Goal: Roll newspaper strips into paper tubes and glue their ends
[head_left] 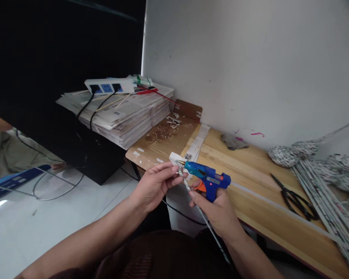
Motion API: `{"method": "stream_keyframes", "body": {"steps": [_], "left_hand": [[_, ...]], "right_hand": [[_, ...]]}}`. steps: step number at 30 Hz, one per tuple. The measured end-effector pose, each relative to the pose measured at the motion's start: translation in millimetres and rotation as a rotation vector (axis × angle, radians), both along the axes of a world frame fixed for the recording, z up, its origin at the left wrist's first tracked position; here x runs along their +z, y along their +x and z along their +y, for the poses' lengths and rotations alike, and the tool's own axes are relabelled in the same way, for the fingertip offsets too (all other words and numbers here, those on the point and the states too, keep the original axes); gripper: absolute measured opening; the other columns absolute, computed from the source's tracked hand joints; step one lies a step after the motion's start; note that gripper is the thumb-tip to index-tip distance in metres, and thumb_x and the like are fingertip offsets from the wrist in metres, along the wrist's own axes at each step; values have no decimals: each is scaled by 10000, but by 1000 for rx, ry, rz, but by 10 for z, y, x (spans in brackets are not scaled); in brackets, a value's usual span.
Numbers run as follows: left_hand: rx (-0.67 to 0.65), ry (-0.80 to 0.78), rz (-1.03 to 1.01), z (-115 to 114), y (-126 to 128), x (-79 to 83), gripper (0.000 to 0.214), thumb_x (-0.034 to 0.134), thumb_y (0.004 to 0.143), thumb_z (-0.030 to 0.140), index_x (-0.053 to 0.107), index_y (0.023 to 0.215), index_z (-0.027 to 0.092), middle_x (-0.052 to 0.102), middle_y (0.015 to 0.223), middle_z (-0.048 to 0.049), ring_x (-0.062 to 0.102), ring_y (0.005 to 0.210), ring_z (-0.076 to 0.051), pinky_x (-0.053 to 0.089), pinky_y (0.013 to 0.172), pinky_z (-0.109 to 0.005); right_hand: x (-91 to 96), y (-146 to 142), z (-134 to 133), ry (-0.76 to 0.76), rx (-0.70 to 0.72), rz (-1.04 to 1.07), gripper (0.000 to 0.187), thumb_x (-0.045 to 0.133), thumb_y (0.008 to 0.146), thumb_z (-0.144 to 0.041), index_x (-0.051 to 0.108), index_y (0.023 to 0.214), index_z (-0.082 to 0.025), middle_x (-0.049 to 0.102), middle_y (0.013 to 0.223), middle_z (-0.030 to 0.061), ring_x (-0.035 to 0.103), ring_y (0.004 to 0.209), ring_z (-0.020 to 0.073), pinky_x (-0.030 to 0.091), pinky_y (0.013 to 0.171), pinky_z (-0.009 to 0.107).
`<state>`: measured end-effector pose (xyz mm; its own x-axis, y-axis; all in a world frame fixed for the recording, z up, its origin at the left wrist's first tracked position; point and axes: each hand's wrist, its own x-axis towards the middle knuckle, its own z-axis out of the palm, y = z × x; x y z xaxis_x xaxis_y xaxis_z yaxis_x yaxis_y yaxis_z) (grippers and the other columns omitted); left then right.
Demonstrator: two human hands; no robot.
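My right hand [218, 211] grips a blue glue gun [207, 175] with an orange trigger, a finger on the trigger. The nozzle points left at the end of a thin rolled paper stick [205, 221]. My left hand [154, 183] pinches that stick's upper end, right at the nozzle tip. The stick runs down and right, passing under my right hand toward my lap. Both hands hover over the near left edge of a wooden table [250, 182], by a white paper strip [197, 144].
Black scissors [295, 198] lie on the table to the right, beside a bundle of rolled paper sticks [325, 201] and woven paper balls [285, 155]. A newspaper stack [125, 112] with a power strip [109, 86] sits at the back left. Cardboard with scraps [159, 135] lies between.
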<state>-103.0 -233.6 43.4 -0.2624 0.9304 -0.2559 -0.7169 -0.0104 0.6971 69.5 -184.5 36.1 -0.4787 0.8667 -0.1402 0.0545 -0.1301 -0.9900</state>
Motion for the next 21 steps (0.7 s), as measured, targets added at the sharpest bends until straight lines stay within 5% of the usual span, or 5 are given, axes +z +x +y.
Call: {"method": "stream_keyframes", "body": {"steps": [13, 21], "left_hand": [[-30, -1, -41, -4, -45, -5, 72, 761, 776, 160, 724, 794, 101, 704, 715, -45, 670, 644, -105, 592, 595, -174], [-134, 75, -28, -10, -94, -71, 98, 781, 758, 153, 699, 773, 103, 681, 692, -34, 651, 639, -86, 571, 589, -144]], "right_hand": [[23, 43, 0, -166, 29, 135, 285, 827, 696, -305, 622, 853, -184, 614, 649, -38, 574, 479, 83, 401, 466, 200], [-30, 106, 27, -414, 81, 153, 446, 864, 646, -326, 559, 950, -207, 625, 625, -38, 564, 445, 84, 256, 379, 149]]}}
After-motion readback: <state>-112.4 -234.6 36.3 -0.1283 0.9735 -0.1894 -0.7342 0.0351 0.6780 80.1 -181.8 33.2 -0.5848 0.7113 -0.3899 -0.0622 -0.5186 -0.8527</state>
